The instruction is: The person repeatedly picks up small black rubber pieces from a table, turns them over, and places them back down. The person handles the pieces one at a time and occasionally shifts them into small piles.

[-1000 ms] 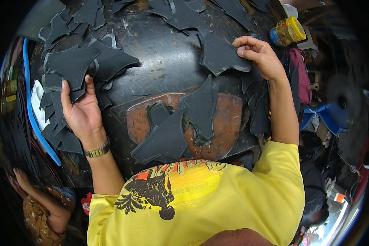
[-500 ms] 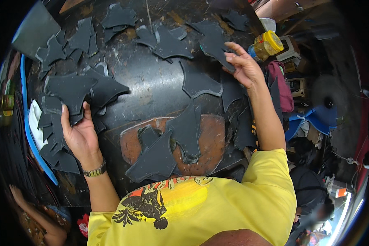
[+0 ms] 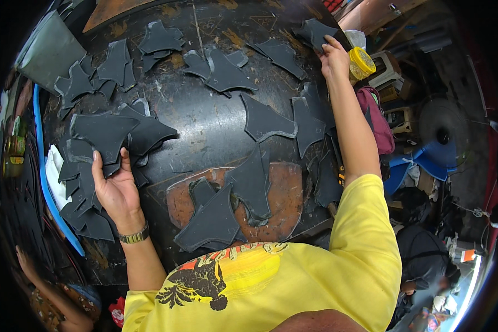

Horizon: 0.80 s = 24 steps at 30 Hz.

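Note:
My left hand grips the lower edge of a dark grey cut-out piece with pale cut edges, thumb and fingertip on its near side. Under and beside that piece lie more dark pieces, stacked and overlapping. At the far right of the table my right hand is stretched out, its fingers on the edge of another dark cut-out piece. Whether that piece is lifted I cannot tell. Several similar piles lie between, among them one at the middle back and a single piece.
A brown board lies at the near edge, partly under dark pieces. Beside my right wrist stands a jar with a yellow lid. A blue strip borders the left side. A fan is at the right; another person's arm shows lower left.
My right hand has moved away and to the far corner, from the back-right pile to the corner piece. My left hand stays on its piece; the whole view has shifted slightly.

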{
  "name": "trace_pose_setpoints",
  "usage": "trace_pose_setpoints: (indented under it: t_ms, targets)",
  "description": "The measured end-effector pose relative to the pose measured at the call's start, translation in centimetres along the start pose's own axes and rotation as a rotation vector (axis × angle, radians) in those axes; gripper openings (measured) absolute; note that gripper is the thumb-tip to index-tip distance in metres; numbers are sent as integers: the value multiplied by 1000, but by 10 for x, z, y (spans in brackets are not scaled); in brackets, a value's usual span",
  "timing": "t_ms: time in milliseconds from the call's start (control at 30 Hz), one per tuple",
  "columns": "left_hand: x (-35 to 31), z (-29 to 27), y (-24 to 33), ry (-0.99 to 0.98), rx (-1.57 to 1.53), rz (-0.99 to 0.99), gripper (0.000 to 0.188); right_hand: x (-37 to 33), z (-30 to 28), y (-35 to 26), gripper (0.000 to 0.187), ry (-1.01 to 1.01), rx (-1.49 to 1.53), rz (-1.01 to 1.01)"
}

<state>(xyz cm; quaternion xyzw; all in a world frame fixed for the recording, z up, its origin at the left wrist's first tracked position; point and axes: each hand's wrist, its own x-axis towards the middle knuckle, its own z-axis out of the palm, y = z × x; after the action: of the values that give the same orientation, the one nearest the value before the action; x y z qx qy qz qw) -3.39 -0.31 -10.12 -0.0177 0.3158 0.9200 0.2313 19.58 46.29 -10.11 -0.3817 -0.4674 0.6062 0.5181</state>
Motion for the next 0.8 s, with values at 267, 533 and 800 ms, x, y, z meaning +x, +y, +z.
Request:
trace_pose_setpoints:
  t_ms: [267,533,800]
  targets:
    - [0,0,3,-20,18,-10,22,-10,2,12,64,-20,-779,-124]
    - [-2,3,-1,-19,23,-12,22,-52,7,20,79,-329,-1247,-302]
    - [-1,1,0,-20,14,-6,22,-61,11,15,77,-333,-1255,-306]
